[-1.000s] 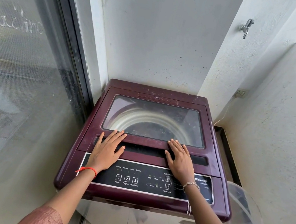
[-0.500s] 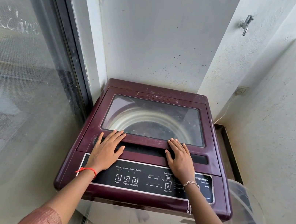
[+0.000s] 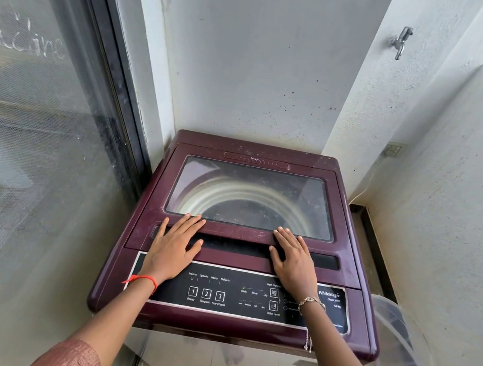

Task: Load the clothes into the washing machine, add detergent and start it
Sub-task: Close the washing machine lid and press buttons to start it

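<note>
While the lid (image 3: 252,198) is down, left hand (image 3: 172,246) and right hand (image 3: 296,261) lie flat, fingers straight, holding nothing, on its front edge above the handle slot, likely to lift it; washing machine (image 3: 231,325) sits in the wall corner, drum looks dark, clothes unclear, see-through basket (image 3: 402,357) just right

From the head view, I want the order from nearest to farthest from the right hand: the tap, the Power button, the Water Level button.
1. Water Level button: on the panel, just beside the wrist of the right hand.
2. Power button: on the left part of the panel.
3. Tap: high on the wall, behind the machine, to the right.
</note>
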Demonstrator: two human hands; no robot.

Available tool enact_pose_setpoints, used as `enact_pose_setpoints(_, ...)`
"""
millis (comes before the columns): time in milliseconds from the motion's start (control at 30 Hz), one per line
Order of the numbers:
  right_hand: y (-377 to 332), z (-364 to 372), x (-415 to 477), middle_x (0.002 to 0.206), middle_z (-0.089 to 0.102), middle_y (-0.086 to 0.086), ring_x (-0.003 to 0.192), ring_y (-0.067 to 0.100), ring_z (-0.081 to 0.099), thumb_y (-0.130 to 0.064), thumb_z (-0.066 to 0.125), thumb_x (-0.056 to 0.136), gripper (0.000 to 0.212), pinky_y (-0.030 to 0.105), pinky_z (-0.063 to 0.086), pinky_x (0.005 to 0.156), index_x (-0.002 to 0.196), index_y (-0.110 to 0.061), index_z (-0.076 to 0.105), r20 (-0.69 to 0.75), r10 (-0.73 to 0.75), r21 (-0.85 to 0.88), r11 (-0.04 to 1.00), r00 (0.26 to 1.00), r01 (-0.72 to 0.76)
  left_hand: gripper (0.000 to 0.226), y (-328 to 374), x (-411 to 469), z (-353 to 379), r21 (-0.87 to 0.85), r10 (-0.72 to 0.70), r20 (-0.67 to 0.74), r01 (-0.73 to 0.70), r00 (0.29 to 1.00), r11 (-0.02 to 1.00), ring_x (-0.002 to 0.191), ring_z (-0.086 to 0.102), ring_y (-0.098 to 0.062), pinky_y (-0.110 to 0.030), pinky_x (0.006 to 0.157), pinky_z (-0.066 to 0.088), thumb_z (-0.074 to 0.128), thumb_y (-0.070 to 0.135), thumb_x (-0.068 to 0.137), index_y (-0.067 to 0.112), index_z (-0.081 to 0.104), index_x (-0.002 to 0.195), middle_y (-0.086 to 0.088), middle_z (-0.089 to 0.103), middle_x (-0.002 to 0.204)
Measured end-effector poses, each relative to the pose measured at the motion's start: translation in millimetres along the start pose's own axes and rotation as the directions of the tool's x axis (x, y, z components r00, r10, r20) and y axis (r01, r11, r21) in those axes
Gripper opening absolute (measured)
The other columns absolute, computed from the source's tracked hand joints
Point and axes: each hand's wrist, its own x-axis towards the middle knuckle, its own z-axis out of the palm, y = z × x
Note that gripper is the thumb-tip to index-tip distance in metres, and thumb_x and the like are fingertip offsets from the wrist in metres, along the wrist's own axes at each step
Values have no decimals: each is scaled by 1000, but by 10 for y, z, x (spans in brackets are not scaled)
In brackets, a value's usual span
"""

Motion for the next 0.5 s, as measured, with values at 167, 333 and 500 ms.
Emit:
enact_pose_setpoints(167,5,-15,12,146,41,-1,139,10,29,-28,47,95,44,28,13,118,136,-14,44,5,-2,-4,1000,1000,2,50,23,17,-8,-10,-3,-1,3,1000,1000,144,9,-3,-40,118,1,37,38,98,29,25,146,15,21,154)
enact_pose_setpoints(333,3,-32,28,146,41,-2,140,9,28,-29,46,95,44,27,11,118,137,-15,44,9,0,-10,1000,1000,0,50,30,30,-18,-3,-2,1,2,1000,1000,144,8,-3,-39,118,-1,36,39,98,29,25,146,15,20,154)
enact_pose_setpoints(500,19,-45,47,149,36,-2,142,11,22,-31,44,96,46,27,8,118,139,-15,39,42,9,-35,999,999,-8,50,39,58,-4,-20,3,-8,-4,1000,1000,144,10,-3,-40,118,1,38,38,98,28,27,146,14,22,154)
